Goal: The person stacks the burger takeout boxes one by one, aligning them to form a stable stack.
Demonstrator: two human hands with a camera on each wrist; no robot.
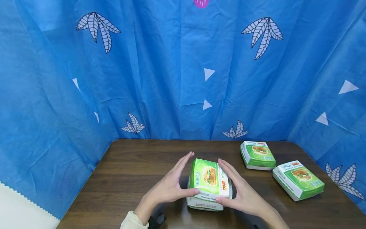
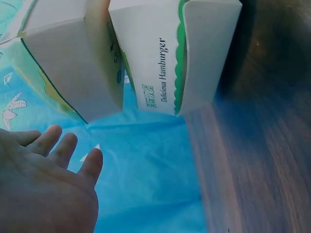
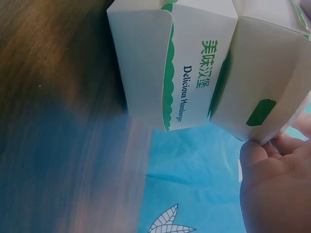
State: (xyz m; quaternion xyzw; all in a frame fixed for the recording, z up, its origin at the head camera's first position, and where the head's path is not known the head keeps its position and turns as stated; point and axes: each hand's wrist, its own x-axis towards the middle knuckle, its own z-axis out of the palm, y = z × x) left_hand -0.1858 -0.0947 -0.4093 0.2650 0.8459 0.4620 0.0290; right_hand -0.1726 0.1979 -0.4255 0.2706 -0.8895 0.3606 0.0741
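Observation:
Two hamburger boxes stand stacked at the table's front middle. The upper hamburger box [image 1: 210, 176] has a green lid with a burger picture and sits slightly turned on the lower hamburger box [image 1: 203, 205], whose white front shows beneath. At the stack's left my left hand [image 1: 170, 187] has its fingers extended and thumb spread; the left wrist view shows a gap between its fingers and the upper box [image 2: 73, 63]. My right hand [image 1: 246, 194] holds the upper box at its right front corner, thumb in front and fingers along the side.
Two more green-and-white hamburger boxes lie at the right: one farther back [image 1: 258, 155], the other nearer the right edge [image 1: 299, 180]. The dark wooden table [image 1: 128, 171] meets a blue patterned curtain [image 1: 160, 79] behind and on both sides.

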